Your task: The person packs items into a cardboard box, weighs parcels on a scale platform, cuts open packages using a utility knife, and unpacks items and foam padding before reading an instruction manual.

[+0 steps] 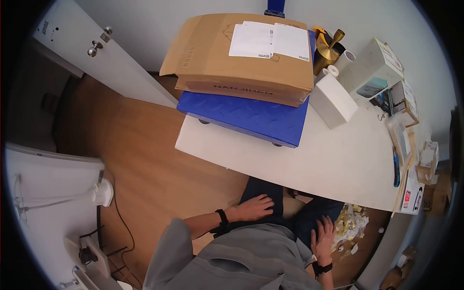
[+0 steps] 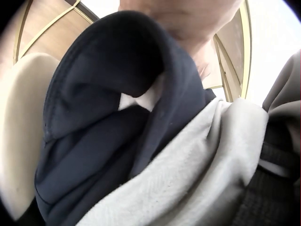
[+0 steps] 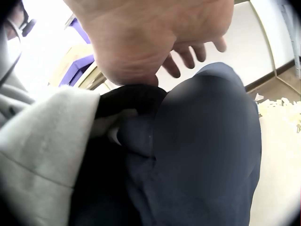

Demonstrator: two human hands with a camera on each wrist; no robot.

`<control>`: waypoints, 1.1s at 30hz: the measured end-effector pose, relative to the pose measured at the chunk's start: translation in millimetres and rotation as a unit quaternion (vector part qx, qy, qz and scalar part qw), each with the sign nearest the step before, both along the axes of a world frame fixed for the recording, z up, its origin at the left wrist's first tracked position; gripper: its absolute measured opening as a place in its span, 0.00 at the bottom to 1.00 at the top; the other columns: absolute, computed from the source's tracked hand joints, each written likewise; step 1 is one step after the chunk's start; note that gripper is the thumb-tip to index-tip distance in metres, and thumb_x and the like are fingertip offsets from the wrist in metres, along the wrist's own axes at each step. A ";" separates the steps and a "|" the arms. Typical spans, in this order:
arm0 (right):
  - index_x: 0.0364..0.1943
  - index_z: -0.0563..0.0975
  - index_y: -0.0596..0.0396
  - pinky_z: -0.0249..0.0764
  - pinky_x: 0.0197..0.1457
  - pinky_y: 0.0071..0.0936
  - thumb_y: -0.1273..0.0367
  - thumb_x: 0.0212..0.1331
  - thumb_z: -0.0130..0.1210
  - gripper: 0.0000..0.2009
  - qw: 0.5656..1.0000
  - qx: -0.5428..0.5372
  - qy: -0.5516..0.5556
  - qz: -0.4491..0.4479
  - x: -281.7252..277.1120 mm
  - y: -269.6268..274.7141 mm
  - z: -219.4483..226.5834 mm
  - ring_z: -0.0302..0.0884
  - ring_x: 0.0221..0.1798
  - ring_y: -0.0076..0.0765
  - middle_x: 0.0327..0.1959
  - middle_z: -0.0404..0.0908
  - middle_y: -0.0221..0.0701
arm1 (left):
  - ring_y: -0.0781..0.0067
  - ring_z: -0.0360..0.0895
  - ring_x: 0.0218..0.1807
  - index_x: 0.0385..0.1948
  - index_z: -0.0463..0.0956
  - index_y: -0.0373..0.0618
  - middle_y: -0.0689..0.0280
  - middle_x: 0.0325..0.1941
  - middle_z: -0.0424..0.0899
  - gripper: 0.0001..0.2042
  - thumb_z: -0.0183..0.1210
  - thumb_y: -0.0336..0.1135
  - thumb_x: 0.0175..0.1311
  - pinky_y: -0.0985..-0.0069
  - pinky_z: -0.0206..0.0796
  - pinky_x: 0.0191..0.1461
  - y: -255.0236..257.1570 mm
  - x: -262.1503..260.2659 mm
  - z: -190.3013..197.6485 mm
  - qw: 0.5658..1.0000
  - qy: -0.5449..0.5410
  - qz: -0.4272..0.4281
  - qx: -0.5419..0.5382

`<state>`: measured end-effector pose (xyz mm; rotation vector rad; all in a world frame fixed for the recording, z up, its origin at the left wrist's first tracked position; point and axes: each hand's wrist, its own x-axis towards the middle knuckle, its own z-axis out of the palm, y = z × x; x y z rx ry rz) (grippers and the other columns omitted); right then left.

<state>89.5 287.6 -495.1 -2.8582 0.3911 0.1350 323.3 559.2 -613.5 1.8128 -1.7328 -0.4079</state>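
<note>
"Looking for hidden bits first?"

"Yes. In the head view, can't see the knees of the dark blue trousers [image 1: 316, 210], tucked under the table [image 1: 357, 159] at 12 o'clock. In the left wrist view, see mostly dark cloth [image 2: 99, 108], with a bit of skin [image 2: 183, 19] at 12 o'clock. Can't make out any fingers there."

"And in the right wrist view?"

"Find the right hand [image 3: 155, 37] at 12 o'clock, cut off by the top edge, with fingertips [image 3: 200, 52] poking out past the palm."

"Now tell about holding or resting."

"Just resting. See the left hand [image 1: 253, 208] on the left leg [image 1: 266, 186], fingers long and loose. See the right hand on the right leg [image 1: 314, 212], fingers spread a little."

"And the trousers?"

"Right under both hands, touching. Spot paper scraps [image 1: 353, 227] too, near the right hand at 2 o'clock."

"Any words to read?"

"Try the brown box [image 1: 232, 67], between 11 and 12 o'clock from the hands, on the blue platform [image 1: 241, 116]. Read something like "NANJIREN" on the near side, rather blurry. Look at the white sheets [image 1: 251, 41] on top, too tiny to read. Same for the red-marked card [image 1: 411, 195], between 2 and 3 o'clock."
</note>
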 end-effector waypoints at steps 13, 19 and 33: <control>0.33 0.86 0.52 0.70 0.59 0.44 0.60 0.54 0.67 0.11 0.976 0.147 0.066 0.143 22.6 -4.4 -22.4 0.78 0.44 0.48 0.32 0.80 0.37 | 0.58 0.71 0.57 0.40 0.80 0.42 0.61 0.43 0.77 0.10 0.60 0.40 0.68 0.58 0.59 0.72 -1.2 -6.0 -3.2 0.998 -0.053 -0.016 0.020; 0.33 0.87 0.48 0.70 0.60 0.45 0.57 0.52 0.66 0.12 0.972 0.106 0.158 0.141 24.6 5.5 -36.9 0.80 0.48 0.48 0.34 0.82 0.39 | 0.57 0.71 0.58 0.37 0.79 0.43 0.60 0.44 0.76 0.10 0.63 0.39 0.66 0.53 0.55 0.77 4.5 -5.5 5.7 0.999 -0.039 0.009 -0.015; 0.42 0.85 0.51 0.73 0.61 0.48 0.65 0.53 0.63 0.12 0.975 0.114 0.084 0.169 59.1 4.6 -22.9 0.81 0.51 0.51 0.42 0.83 0.39 | 0.55 0.72 0.58 0.40 0.78 0.43 0.57 0.47 0.76 0.09 0.62 0.38 0.70 0.50 0.58 0.73 33.7 -24.8 10.0 0.987 0.034 0.153 -0.033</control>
